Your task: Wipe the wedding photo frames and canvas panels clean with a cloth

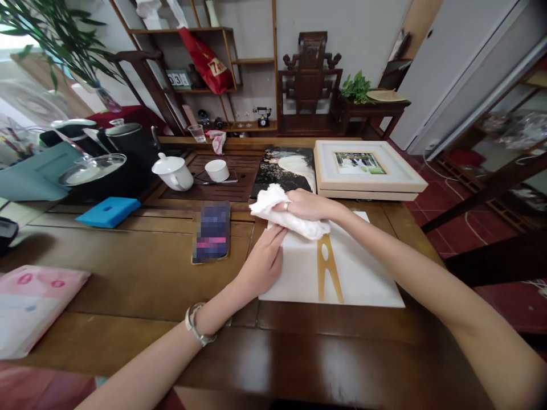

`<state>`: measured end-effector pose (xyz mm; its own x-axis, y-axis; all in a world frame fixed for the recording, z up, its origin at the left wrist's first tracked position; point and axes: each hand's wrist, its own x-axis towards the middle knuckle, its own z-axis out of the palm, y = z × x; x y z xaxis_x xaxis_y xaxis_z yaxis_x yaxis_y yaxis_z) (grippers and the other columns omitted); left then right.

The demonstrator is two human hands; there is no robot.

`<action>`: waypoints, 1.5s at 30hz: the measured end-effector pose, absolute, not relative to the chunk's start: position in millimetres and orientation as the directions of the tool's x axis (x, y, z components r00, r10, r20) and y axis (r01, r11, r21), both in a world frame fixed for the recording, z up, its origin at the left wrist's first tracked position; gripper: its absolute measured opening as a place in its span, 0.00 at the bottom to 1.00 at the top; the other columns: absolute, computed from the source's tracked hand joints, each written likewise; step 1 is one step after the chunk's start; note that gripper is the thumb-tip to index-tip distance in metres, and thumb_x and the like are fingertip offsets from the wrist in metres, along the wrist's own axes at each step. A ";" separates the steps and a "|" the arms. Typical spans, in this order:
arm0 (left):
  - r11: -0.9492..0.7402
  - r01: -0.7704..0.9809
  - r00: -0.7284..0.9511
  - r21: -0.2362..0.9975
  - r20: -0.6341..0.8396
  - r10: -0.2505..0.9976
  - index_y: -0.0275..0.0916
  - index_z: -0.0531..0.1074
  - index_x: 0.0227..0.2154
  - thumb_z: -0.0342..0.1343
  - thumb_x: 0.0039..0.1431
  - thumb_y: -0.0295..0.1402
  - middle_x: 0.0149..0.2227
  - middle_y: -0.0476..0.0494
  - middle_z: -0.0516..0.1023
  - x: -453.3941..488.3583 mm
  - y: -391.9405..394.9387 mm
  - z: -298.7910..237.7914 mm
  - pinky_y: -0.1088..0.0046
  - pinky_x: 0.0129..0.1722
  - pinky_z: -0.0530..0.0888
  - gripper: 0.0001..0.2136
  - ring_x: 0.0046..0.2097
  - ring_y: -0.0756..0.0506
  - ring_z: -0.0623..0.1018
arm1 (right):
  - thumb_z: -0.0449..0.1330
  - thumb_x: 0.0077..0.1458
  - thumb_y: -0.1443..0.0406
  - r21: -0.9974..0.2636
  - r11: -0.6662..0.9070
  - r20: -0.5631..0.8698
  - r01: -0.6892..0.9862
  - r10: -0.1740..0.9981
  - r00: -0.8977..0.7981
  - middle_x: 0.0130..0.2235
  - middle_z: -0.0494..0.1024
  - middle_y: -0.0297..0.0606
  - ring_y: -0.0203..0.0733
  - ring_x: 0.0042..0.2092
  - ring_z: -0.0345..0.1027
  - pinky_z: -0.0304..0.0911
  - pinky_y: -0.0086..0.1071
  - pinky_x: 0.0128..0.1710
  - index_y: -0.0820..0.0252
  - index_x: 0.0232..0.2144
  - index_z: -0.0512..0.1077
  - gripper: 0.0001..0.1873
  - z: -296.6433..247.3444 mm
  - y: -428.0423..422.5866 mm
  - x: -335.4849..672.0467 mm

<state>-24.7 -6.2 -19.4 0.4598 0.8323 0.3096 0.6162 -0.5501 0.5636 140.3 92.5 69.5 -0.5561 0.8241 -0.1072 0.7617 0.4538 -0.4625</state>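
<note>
My right hand (305, 205) is closed on a crumpled white cloth (273, 199), pressing it on the upper part of a white panel (367, 279). A tan A-shaped piece (328, 273) lies flat on the panel; the cloth covers its top end. My left hand (267, 259) rests on the panel's left edge with its fingers stretched out toward the cloth. Just behind the panel lies a dark photo print (284, 168) with a pale dress in it, and my right hand and the cloth hide its near edge.
A phone (212, 230) and a blue block (109, 212) lie to the left. A lidded white cup (173, 172) and a small white bowl (217, 169) stand on the tea tray (183, 193). A framed photo (370, 188) sits at the back right. A pink-white packet (40, 307) lies front left.
</note>
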 end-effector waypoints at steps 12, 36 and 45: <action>-0.536 0.632 0.451 0.560 0.296 0.842 0.36 0.56 0.64 0.38 0.66 0.26 0.66 0.35 0.58 -25.9 -9.5 -22.6 0.50 0.67 0.54 0.23 0.68 0.39 0.56 | 0.47 0.62 0.61 -0.425 0.384 -0.074 0.820 0.888 -0.455 0.50 0.77 0.45 0.52 0.50 0.70 0.63 0.38 0.48 0.61 0.43 0.73 0.17 63.1 51.7 223.9; -0.523 0.637 0.469 0.566 0.254 0.846 0.34 0.58 0.62 0.39 0.65 0.25 0.66 0.32 0.59 -24.1 -7.3 -18.6 0.48 0.66 0.55 0.23 0.68 0.38 0.56 | 0.51 0.56 0.65 -0.195 0.579 0.068 0.792 0.813 -0.578 0.63 0.63 0.49 0.54 0.67 0.46 0.41 0.53 0.66 0.73 0.61 0.61 0.31 35.0 5.2 194.8; -0.522 0.642 0.466 0.562 0.255 0.847 0.31 0.57 0.62 0.38 0.66 0.27 0.66 0.31 0.58 -26.6 -7.6 -22.0 0.52 0.67 0.54 0.22 0.69 0.40 0.55 | 0.56 0.53 0.60 -0.092 0.731 0.007 0.676 0.679 -0.734 0.61 0.64 0.64 0.71 0.64 0.48 0.48 0.63 0.61 0.82 0.58 0.64 0.35 44.0 -75.4 172.5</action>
<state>-26.6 -7.6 -22.0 0.4659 0.8473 0.2552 0.6415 -0.5220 0.5620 172.5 -75.4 44.0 -0.7337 0.6794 0.0071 0.6761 0.7311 -0.0916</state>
